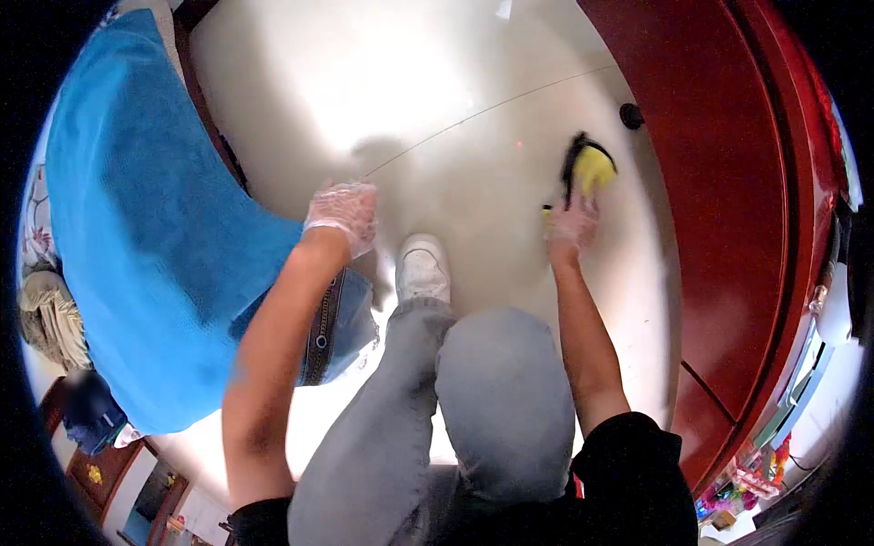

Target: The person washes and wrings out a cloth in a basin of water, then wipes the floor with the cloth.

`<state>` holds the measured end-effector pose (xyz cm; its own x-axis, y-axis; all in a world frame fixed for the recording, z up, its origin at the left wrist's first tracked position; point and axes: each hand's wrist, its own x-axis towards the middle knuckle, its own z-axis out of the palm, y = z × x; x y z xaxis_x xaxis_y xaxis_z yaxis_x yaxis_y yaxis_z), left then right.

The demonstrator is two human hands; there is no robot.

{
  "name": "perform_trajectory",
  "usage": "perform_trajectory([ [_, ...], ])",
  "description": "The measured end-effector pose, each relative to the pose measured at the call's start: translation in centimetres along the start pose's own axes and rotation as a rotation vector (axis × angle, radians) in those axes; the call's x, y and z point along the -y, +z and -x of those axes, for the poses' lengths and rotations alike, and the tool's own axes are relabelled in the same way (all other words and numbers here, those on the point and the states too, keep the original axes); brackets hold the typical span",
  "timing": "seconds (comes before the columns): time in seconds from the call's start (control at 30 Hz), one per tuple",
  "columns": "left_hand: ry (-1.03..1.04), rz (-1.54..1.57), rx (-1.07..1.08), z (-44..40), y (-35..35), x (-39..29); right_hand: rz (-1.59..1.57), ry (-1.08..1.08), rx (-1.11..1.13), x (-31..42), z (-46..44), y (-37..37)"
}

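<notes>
My left hand, in a clear plastic glove, is closed in front of the right end of a blue cloth. Its fingers are curled, and I cannot make out anything inside them. Low over the pale floor, my right hand, also gloved in clear plastic, grips a yellow-and-black item. Motion blurs this item, so its exact kind is unclear; its yellow part lies beyond my fingers, with a dark edge on the left.
Dark red furniture curves along the right, with a round black object at its foot. Blue denim with a zipper shows beside the cloth. My white shoe stands on the pale floor.
</notes>
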<state>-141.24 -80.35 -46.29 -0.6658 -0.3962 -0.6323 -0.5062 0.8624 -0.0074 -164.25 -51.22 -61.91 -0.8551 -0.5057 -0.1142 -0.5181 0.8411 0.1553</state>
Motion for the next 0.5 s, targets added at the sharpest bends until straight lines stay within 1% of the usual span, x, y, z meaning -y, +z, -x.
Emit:
perform_trajectory([
  [0.03, 0.068, -0.083, -0.112, 0.8, 0.3, 0.5, -0.286, 0.041, -0.041, 1.6, 0.2, -2.1],
  [0.13, 0.141, -0.296, 0.213, 3.1, -3.3, 0.6, -0.346, -0.027, 0.047, 1.4, -0.1, -3.2],
  [0.17, 0.15, -0.295, 0.249, 4.0, -4.1, 0.8, -0.326, -0.061, -0.062, 1.2, -0.2, -1.9],
  [0.23, 0.165, -0.293, 0.33, 5.9, -5.4, 1.2, -0.371, -0.091, -0.112, 0.7, -0.3, -1.1],
  [0.4, 0.069, -0.338, 0.393, 8.9, -8.4, 0.6, -0.342, -0.125, -0.213, 0.5, -0.1, -1.0],
  [0.43, 0.061, -0.344, 0.399, 8.5, -9.1, 0.4, -0.359, -0.123, -0.214, 0.5, -0.5, -0.9],
  [0.5, -0.018, -0.228, 0.452, 6.2, -10.0, -1.1, -0.356, -0.081, -0.152, 0.6, -0.9, -1.1],
])
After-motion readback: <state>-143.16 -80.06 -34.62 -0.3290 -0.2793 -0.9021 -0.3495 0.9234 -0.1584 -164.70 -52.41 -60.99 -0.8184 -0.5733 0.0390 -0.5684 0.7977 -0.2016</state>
